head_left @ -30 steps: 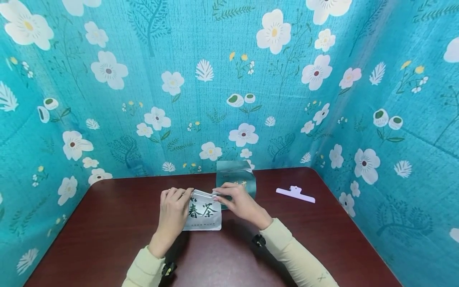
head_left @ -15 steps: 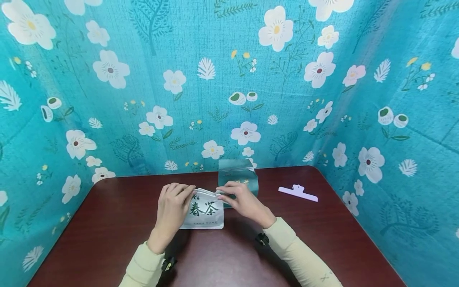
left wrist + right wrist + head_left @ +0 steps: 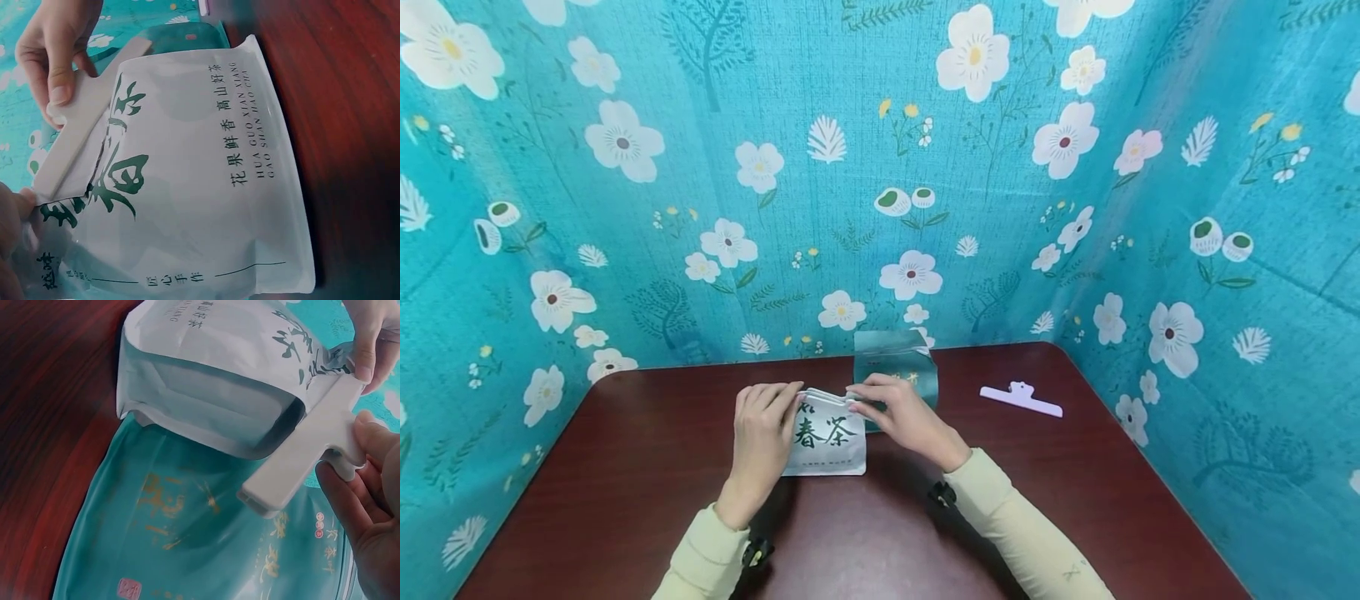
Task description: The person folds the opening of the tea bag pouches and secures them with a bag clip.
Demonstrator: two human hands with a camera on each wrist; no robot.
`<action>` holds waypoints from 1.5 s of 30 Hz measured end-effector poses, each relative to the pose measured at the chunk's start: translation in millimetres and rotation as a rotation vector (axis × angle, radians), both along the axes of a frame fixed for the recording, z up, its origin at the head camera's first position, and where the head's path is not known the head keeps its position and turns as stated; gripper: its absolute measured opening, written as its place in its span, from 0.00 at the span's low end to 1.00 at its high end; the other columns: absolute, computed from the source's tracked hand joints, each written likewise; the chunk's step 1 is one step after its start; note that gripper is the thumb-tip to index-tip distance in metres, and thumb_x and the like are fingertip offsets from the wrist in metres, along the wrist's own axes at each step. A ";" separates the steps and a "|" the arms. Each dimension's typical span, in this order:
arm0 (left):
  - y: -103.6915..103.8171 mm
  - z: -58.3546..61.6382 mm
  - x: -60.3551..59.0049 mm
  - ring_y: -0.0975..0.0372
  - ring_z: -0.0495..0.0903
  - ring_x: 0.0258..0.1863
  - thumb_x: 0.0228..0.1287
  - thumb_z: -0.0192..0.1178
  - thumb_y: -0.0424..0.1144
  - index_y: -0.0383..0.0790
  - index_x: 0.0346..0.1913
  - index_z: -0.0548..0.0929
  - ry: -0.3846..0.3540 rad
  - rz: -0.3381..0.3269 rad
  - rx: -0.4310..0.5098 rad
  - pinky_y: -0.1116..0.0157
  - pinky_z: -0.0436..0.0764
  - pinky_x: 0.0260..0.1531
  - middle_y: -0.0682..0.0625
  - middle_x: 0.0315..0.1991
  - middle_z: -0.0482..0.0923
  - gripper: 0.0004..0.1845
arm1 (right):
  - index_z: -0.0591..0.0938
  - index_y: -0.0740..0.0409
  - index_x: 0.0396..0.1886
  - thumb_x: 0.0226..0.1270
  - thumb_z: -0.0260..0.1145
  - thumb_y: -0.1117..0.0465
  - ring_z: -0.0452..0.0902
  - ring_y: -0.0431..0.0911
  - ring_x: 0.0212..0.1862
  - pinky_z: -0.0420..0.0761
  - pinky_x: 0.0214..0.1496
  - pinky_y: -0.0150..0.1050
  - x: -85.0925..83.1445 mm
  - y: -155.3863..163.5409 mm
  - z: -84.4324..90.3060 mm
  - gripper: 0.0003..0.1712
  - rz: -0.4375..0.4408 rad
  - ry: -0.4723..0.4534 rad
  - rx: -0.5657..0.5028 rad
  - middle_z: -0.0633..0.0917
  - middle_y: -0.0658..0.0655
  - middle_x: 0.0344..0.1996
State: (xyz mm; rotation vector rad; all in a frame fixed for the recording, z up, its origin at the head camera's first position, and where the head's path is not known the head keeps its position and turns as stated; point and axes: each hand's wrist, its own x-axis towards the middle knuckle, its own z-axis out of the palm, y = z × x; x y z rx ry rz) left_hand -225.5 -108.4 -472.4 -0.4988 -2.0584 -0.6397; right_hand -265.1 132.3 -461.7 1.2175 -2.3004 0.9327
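A white tea pouch (image 3: 829,446) with green lettering stands upright on the table, its folded top edge up. My left hand (image 3: 763,429) pinches the pouch's top left corner; in the left wrist view its fingertips (image 3: 24,201) lie by one end of a white bag clip (image 3: 78,125). The clip lies slanted along the pouch's top. My right hand (image 3: 902,417) grips the clip's handle between thumb and fingers, plain in the right wrist view, where the clip (image 3: 306,440) hides part of the pouch's folded side. Whether the clip has closed on the pouch I cannot tell.
Behind the white pouch stands a green pouch (image 3: 891,354) with gold lettering, partly hidden by my right hand. A second, pale lilac clip (image 3: 1021,399) lies on the dark red table (image 3: 625,467) to the right. A flowered blue cloth (image 3: 820,208) hangs along the table's back and sides.
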 end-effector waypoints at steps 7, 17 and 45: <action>-4.7 -0.2 -2.2 0.50 0.81 0.40 0.61 0.69 0.27 0.32 0.48 0.89 0.002 -0.047 -0.014 0.51 0.73 0.51 0.41 0.40 0.88 0.12 | 0.87 0.56 0.57 0.69 0.70 0.60 0.78 0.36 0.36 0.77 0.34 0.27 -1.8 -4.1 -0.4 0.18 0.005 0.022 -0.012 0.86 0.51 0.41; -15.5 7.9 -5.4 0.52 0.84 0.36 0.58 0.72 0.27 0.32 0.41 0.89 0.012 -0.099 0.004 0.55 0.78 0.45 0.42 0.36 0.88 0.08 | 0.87 0.57 0.55 0.70 0.70 0.59 0.79 0.36 0.37 0.78 0.34 0.28 -3.0 -7.8 -3.4 0.16 0.017 0.038 -0.060 0.86 0.50 0.42; -24.2 23.6 -8.5 0.52 0.82 0.41 0.60 0.72 0.30 0.35 0.46 0.90 -0.147 -0.101 -0.004 0.54 0.82 0.41 0.43 0.40 0.87 0.11 | 0.87 0.56 0.56 0.72 0.67 0.57 0.80 0.36 0.38 0.78 0.34 0.27 -8.3 -16.0 -5.3 0.17 0.014 -0.007 -0.139 0.86 0.50 0.41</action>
